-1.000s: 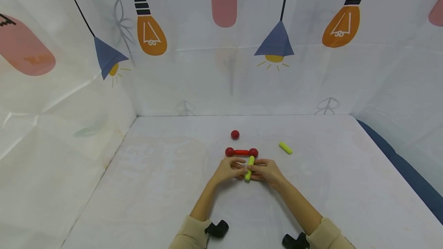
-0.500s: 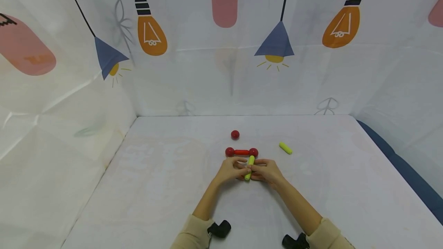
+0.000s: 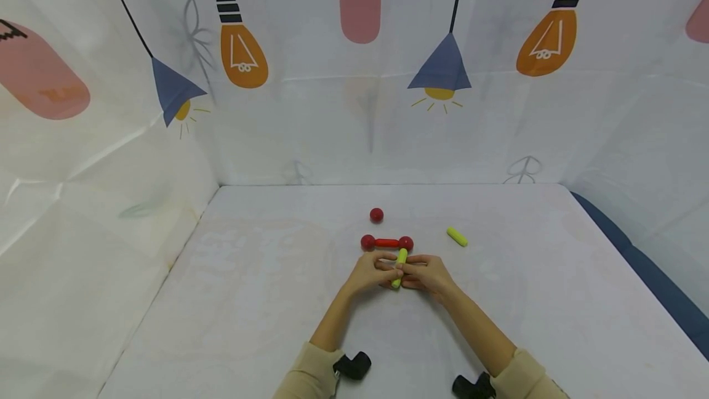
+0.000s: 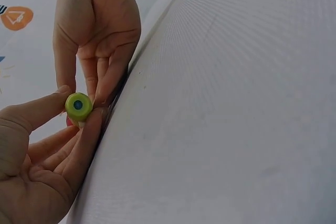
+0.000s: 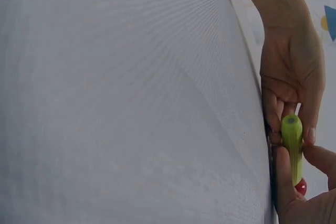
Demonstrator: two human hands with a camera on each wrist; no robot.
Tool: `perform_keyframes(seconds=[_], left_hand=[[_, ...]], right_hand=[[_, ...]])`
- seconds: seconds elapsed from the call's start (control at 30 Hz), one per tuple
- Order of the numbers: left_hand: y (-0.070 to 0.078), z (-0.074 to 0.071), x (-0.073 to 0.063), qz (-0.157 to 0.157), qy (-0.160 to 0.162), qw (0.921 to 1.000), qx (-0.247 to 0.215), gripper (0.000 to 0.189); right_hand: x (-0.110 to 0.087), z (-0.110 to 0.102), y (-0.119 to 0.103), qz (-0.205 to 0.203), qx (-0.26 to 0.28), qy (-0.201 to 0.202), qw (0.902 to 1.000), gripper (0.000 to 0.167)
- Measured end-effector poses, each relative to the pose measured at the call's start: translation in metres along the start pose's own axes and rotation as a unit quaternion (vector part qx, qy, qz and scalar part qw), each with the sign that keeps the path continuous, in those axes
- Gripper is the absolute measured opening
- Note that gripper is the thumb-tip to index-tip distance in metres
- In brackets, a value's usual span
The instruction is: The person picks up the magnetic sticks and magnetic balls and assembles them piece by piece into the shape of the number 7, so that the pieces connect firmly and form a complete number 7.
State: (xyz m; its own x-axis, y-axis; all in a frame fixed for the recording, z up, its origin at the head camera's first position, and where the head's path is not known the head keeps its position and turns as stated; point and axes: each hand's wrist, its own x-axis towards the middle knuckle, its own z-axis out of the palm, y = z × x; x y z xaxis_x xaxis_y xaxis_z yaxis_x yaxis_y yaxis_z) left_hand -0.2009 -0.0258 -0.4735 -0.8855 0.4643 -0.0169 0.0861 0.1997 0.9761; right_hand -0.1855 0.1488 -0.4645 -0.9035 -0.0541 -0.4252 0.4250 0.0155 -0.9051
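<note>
Between finger and thumb, my left hand (image 3: 367, 273) and my right hand (image 3: 431, 276) both pinch a yellow-green rod (image 3: 402, 256) from opposite sides. Its near end, in the left wrist view, is a ribbed round face with a dark blue centre (image 4: 78, 105). The far end meets a red ball (image 3: 406, 244) in the head view. That ball sits at the right end of a red rod (image 3: 386, 243), with a second red ball (image 3: 368, 242) at its left end. In the right wrist view the fingers stay low by the tabletop around the rod (image 5: 292, 137).
A loose red ball (image 3: 376, 215) lies behind the red rod. To the right lies another yellow-green rod (image 3: 456, 237), set at a slant. The white tabletop (image 3: 266, 300) ends at a lamp-printed sheet (image 3: 332, 122) behind and at the left.
The left hand has shifted slightly to the right, its thumb moving further over the yellow-green rod. The red pieces and the loose rod have stayed put.
</note>
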Motion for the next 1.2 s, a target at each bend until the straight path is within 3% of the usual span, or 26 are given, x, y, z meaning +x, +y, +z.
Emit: perform_keyframes(seconds=[0.13,0.4,0.8,1.03,1.2], left_hand=[[0.012,-0.002,-0.005,0.005,-0.004,1.0,0.0,0.038],[-0.015,0.001,0.009,-0.007,-0.005,0.9999,-0.009,0.039],[-0.016,0.001,0.012,-0.023,-0.002,0.9991,-0.034,0.04],[0.016,0.0,-0.002,-0.022,0.002,0.999,-0.039,0.037],[0.016,0.0,-0.002,-0.024,0.0,0.9989,-0.04,0.036]], right_hand=[[0.0,-0.001,0.0,-0.003,-0.005,-0.006,1.0,0.05],[0.001,-0.005,0.001,-0.004,-0.012,-0.021,0.9997,0.047],[0.0,-0.011,-0.002,-0.005,-0.041,-0.026,0.9988,0.045],[0.001,-0.023,-0.004,-0.053,-0.083,-0.015,0.9951,0.04],[0.003,-0.043,-0.008,-0.094,-0.143,0.037,0.9845,0.044]])
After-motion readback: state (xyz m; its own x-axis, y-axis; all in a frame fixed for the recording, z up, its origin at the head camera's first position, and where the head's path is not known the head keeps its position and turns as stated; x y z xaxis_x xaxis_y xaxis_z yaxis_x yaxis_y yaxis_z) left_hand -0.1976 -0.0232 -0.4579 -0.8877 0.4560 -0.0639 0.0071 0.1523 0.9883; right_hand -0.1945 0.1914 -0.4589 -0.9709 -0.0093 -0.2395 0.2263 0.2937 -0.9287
